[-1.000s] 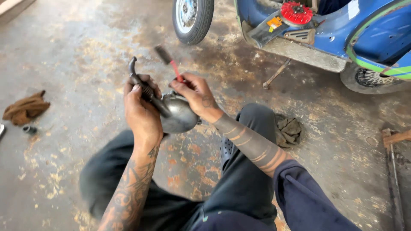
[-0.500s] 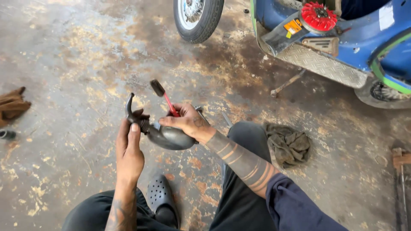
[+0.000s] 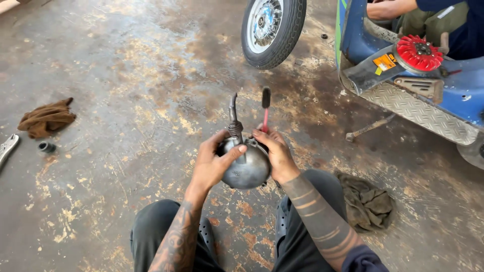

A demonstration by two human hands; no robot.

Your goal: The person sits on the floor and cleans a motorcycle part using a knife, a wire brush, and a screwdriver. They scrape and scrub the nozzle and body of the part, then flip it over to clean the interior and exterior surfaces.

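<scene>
Above the stained floor (image 3: 126,75), the left hand (image 3: 212,163) grips a rounded grey muffler (image 3: 247,168), thumb across it. The right hand (image 3: 272,151) steadies its other side, fingers wrapped round a red brush (image 3: 265,108). An orange rectangular label (image 3: 385,62) sits on the blue scooter (image 3: 454,100), beside a red fan (image 3: 419,52).

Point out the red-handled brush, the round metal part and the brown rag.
red-handled brush (image 3: 265,98), head view, bristle head.
round metal part (image 3: 248,168), head view, domed body.
brown rag (image 3: 46,118), head view, its middle.

A dull grey metal muffler (image 3: 245,166) with a smooth, faintly shiny round body is seen. The brush (image 3: 265,108) has a red plastic handle. The concrete floor (image 3: 126,75) looks rough and stained. 2 cloth rags (image 3: 46,117) (image 3: 366,202) appear matt and crumpled.
</scene>
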